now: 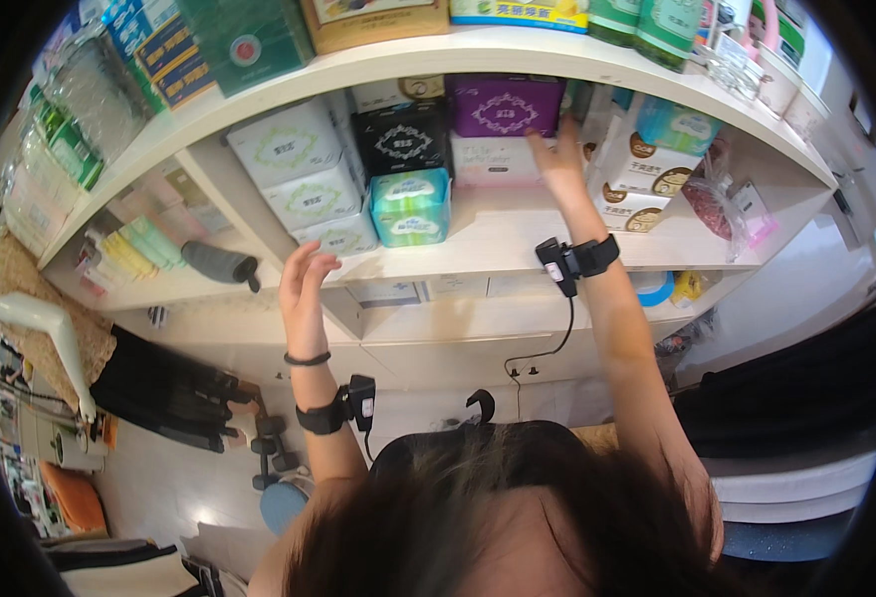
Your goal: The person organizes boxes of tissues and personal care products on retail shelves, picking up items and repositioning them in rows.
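Observation:
My right hand (559, 160) reaches into the shelf's middle compartment. Its thumb lies at the lower right corner of a purple package (507, 108), with the other fingers along the right side. Whether it grips the package cannot be told. Beneath that sits a white and pink package (494, 162). A black package (399, 139) stands to the left, behind a teal packet (410, 209). Loosely bent and holding nothing, my left hand (305, 283) hovers before the shelf's front edge, close to a stack of white packages (309, 195).
White packages with brown print (636, 172) stand right of my right hand, topped by a blue-green packet (678, 127). Boxes and green bottles (669, 33) line the upper shelf (438, 56). A grey rolled object (218, 265) lies left; a mannequin (42, 321) stands beyond. Wrist-worn devices trail cables.

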The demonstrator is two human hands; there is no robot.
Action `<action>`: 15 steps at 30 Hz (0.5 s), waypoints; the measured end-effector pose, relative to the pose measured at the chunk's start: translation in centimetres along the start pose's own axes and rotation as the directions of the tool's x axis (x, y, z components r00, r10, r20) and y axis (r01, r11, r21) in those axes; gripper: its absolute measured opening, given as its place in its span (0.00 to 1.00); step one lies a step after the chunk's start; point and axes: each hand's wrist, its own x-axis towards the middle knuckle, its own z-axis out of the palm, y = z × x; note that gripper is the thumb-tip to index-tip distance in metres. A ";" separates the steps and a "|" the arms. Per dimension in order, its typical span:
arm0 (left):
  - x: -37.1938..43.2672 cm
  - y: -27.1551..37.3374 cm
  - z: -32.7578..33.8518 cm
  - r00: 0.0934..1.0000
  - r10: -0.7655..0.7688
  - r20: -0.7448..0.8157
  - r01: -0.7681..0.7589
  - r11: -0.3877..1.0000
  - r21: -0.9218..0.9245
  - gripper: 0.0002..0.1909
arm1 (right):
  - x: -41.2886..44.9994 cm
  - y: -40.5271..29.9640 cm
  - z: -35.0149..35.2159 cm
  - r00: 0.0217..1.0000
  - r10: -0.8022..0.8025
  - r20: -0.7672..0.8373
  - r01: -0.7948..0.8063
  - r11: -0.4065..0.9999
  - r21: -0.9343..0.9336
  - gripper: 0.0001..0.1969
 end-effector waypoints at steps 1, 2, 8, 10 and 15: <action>-0.2 -0.2 -0.2 0.999 -0.019 -0.039 0.018 1.000 -0.005 0.15 | -0.1 0.4 0.3 1.000 0.002 -0.018 -0.002 1.000 -0.012 0.30; -0.3 -0.4 -0.3 0.999 -0.032 -0.037 0.032 0.999 0.001 0.15 | -0.2 1.2 0.7 0.998 -0.068 -0.015 0.066 0.993 -0.101 0.30; -1.7 -1.1 -1.8 0.993 -0.096 -0.074 0.093 0.995 -0.036 0.15 | -1.8 -2.1 -0.4 1.000 0.018 0.008 -0.017 0.999 -0.029 0.26; -1.9 -1.4 -1.9 0.991 -0.105 -0.085 0.101 0.994 -0.050 0.14 | -2.5 -2.7 -1.2 0.995 -0.095 -0.023 0.095 0.995 -0.005 0.28; -2.6 -3.0 -2.4 0.988 -0.153 -0.037 0.153 0.988 -0.003 0.13 | -3.8 -2.2 -2.1 0.993 -0.045 0.108 0.036 0.996 0.083 0.31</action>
